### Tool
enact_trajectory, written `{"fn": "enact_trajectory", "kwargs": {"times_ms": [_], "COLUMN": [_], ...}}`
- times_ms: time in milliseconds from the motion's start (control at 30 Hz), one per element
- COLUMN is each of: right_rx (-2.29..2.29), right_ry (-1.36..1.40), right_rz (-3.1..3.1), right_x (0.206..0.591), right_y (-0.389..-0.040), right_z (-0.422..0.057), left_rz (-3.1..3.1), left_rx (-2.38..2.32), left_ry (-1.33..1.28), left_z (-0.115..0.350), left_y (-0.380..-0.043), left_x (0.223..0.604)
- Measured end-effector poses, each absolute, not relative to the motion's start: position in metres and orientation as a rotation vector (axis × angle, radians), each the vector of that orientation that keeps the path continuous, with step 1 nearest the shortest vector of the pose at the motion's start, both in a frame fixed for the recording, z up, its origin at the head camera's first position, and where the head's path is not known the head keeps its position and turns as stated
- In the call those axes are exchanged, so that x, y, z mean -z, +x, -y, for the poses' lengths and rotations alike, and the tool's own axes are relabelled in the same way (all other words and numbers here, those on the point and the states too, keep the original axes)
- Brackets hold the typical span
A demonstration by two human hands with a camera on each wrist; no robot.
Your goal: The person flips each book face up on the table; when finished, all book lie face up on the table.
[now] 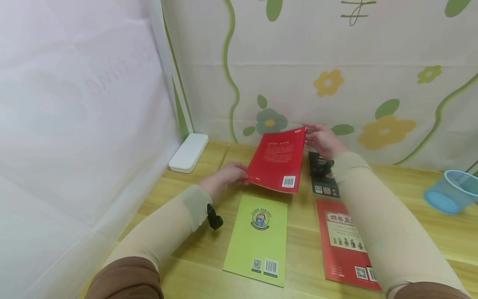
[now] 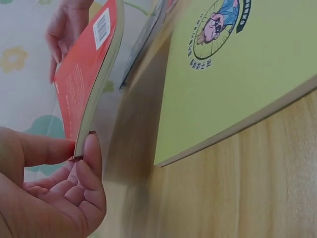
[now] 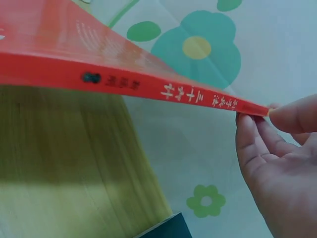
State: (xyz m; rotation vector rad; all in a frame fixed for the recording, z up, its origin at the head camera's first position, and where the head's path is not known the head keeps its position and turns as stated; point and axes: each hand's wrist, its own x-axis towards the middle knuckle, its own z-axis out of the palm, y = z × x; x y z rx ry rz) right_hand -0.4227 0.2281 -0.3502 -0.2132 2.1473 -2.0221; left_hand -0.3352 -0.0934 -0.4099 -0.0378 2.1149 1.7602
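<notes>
Both hands hold up a red book (image 1: 278, 160), tilted above the back of the table, its text and barcode side facing me. My left hand (image 1: 232, 173) pinches the book's near left corner; the left wrist view shows thumb and fingers (image 2: 91, 173) on either side of the page edges. At the far right corner my right hand (image 1: 322, 139) grips it, and white characters run along the spine in the right wrist view. A yellow-green book (image 1: 257, 241) with a round cartoon emblem lies nearer me. Under the right forearm are a black book (image 1: 317, 176) and another red book (image 1: 347, 257), both partly hidden.
A white flat case (image 1: 189, 153) lies at the back left by the wall. On the right stands a blue mesh basket (image 1: 449, 193). Flower-printed cloth (image 1: 298, 50) hangs behind the wooden table (image 1: 300, 232), with white cloth (image 1: 74, 124) along the left.
</notes>
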Motion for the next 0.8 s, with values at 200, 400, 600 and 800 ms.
{"fn": "enact_trajectory", "kwargs": {"times_ms": [200, 400, 600, 800], "right_rx": [2.025, 2.041, 2.127, 2.134], "right_ry": [-0.333, -0.404, -0.574, -0.795], "right_rz": [-2.161, -2.157, -2.051, -1.924], "right_x": [0.342, 0.326, 0.308, 0.297], "right_y": [-0.424, -0.420, -0.414, -0.415], "right_z": [-0.235, -0.242, -0.240, -0.240], "left_rz": [-2.099, -2.100, -2.021, -1.926], "left_rx": [-1.802, -1.772, -1.776, -1.756], "left_ry": [0.071, 0.116, 0.117, 0.235], "left_z": [0.098, 0.102, 0.103, 0.103], "left_y": [-0.334, -0.330, -0.330, -0.329], "left_x": [0.404, 0.392, 0.388, 0.388]}}
